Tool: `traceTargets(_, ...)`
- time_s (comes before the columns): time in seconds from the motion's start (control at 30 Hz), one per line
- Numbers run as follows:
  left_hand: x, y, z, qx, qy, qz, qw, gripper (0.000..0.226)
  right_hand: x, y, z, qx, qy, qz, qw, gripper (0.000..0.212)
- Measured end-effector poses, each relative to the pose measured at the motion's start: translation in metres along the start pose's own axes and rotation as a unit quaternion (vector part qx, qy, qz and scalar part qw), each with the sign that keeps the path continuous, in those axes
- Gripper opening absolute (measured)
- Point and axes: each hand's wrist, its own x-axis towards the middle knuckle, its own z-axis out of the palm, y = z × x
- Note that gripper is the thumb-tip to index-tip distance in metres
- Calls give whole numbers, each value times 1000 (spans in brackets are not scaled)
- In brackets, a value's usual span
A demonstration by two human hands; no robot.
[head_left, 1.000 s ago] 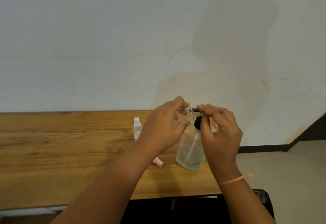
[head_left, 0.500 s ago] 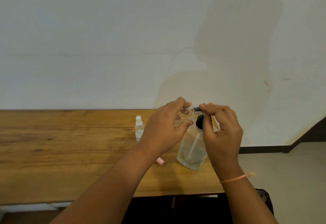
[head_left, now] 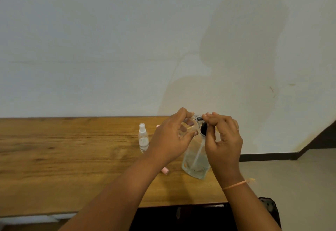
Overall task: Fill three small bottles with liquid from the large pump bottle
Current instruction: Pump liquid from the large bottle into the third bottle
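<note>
The left hand (head_left: 169, 139) curls round a small clear bottle (head_left: 189, 128), holding its mouth up against the nozzle of the large pump bottle (head_left: 195, 161), which stands near the wooden table's (head_left: 63, 158) front right corner. The right hand (head_left: 224, 139), fingers bent, pinches the pump head (head_left: 199, 117). A small spray bottle (head_left: 143, 138) stands upright just left (a pink item (head_left: 165, 171) lies half hidden under the left wrist).

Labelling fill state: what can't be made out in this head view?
Head view:
- Fill level of the small bottle: clear plastic, inside the grip of the left hand.
- Tip of the pump nozzle and any flow: tiny, tucked against the right hand.
- Pink item: mostly behind the left forearm.
</note>
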Motion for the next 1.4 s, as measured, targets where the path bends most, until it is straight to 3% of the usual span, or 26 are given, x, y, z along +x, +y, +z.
traceTargets(0.27, 2, 1, -5, -18, 15, 24, 999, 31, 10, -3, -7, -12, -33, 7, 999, 24)
traceTargets(0.63, 0, -2, 5, -8, 14, -1, 1000, 30, 1, 2, 0, -9, -14, 15, 1000, 24)
traceTargets(0.9, 2, 1, -3, 15, 32, 38, 999, 29, 11, -2, -7, -6, -39, 24, 999, 24)
traceTargets(1.2, -1, -4, 8, 2, 19, -1, 1000, 31, -2, 5, 4, -18, -14, 7, 1000, 23)
traceTargets(1.4, -2, -4, 7, -17, 43, 21, 999, 30, 6, -3, -3, -3, -10, 17, 1000, 22)
